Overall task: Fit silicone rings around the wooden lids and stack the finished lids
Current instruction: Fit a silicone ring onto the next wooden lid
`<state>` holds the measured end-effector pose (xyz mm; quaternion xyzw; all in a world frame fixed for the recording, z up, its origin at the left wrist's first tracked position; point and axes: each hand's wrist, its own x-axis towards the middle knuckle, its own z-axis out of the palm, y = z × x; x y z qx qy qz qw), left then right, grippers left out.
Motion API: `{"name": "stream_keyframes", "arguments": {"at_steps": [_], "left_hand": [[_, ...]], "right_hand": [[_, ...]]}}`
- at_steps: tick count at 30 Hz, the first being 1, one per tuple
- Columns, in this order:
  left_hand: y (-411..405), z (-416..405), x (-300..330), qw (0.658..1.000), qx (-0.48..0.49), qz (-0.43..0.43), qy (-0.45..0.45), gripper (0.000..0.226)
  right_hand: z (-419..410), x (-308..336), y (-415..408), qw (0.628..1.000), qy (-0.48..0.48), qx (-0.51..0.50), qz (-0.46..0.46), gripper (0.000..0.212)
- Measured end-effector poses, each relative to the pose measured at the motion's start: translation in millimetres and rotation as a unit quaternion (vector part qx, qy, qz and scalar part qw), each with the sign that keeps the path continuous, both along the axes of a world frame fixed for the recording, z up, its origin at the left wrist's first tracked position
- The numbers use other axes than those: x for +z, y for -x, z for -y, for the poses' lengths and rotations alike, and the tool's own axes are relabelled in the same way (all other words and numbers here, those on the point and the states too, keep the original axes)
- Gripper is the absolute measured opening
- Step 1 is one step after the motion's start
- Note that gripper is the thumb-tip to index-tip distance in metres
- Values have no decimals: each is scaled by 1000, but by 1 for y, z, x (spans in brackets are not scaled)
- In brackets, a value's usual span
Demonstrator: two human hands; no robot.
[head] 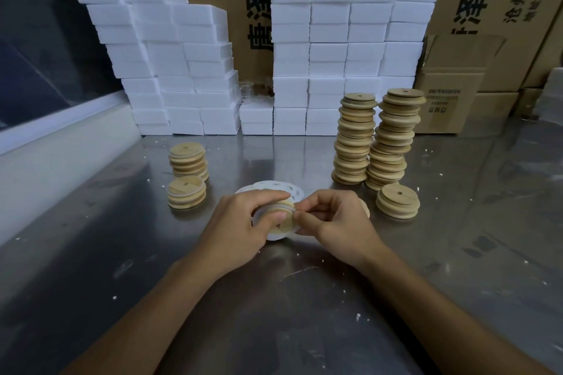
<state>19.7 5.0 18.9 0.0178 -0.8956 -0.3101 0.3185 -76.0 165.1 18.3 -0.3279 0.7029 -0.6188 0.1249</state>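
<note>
My left hand (243, 222) grips a round wooden lid (287, 222) held on edge above the metal table (274, 298), with a white silicone ring (275, 236) partly around it. My right hand (332, 219) pinches the ring at the lid's right rim. Behind the hands lies a small pile of loose white silicone rings (281, 189). Two short stacks of ringed lids (187, 192) stand at the left. Two tall stacks of bare wooden lids (377, 137) stand at the right, with a short stack (397, 201) in front of them.
White foam blocks (335, 39) are piled in walls along the back of the table. Cardboard boxes (457, 85) stand behind them and at the right. White crumbs are scattered on the metal surface. A white ledge (61, 125) runs along the left.
</note>
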Motion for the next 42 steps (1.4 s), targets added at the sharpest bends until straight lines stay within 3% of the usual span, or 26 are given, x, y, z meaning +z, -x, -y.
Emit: {"name": "stream_keyframes", "arguments": {"at_steps": [4,8,17,19,20,22,25,28,42], "left_hand": [[0,-3,1,998,-28,-45,-42,21],[2,-7,4,983,-29,-68,-170,35],[1,-6,8,903,-77,-61,-419,11],[2,-3,7,924,-64,-58,-373,7],[2,-1,5,946,-48,-58,-316,16],[3,1,4,972,-16,-48,-228,26],[3,1,3,985,3,-50,-166,28],[2,1,3,990,-3,-61,-129,27],[0,0,9,989,5,-40,-140,27]], "right_hand": [[-1,1,0,1000,6,6,-8,2],[-2,3,-3,999,22,0,31,9],[0,9,-7,987,93,19,127,9],[1,7,-5,988,107,13,111,6],[1,5,-4,993,98,-1,73,9],[0,1,0,996,47,-37,-62,10],[-4,1,1,972,6,-46,-232,6],[-5,5,-3,945,-9,-42,-324,9],[-7,11,-4,944,-14,-56,-326,12]]}}
